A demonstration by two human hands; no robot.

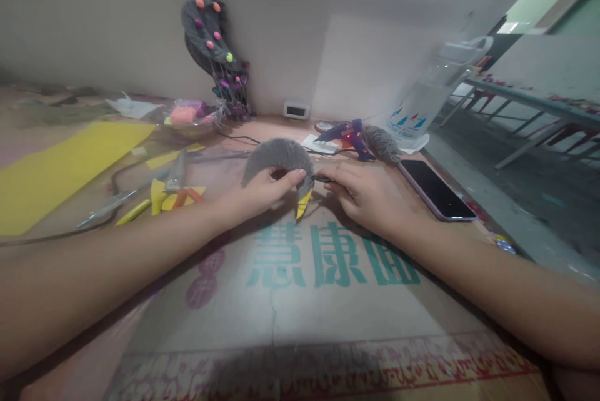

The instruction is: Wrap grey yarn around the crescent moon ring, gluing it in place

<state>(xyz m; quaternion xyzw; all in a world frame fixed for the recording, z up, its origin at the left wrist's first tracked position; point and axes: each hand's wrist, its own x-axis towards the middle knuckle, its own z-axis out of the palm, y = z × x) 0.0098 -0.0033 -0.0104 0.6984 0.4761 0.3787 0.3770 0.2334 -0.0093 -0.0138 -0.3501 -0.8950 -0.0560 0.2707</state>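
A crescent wrapped in grey yarn, with a bare yellow tip, is gripped between the thumb and fingers of my left hand. My right hand pinches a small dark grey bundle of yarn right beside the crescent's lower end. Both hands are just above a cardboard sheet printed with green characters. Part of the crescent's inner edge is hidden by my left thumb.
Behind my hands lie a blue glue gun, a grey yarn skein and a small digital clock. A phone and water bottle stand right. Scissors, yellow sheet and a decorated crescent are left.
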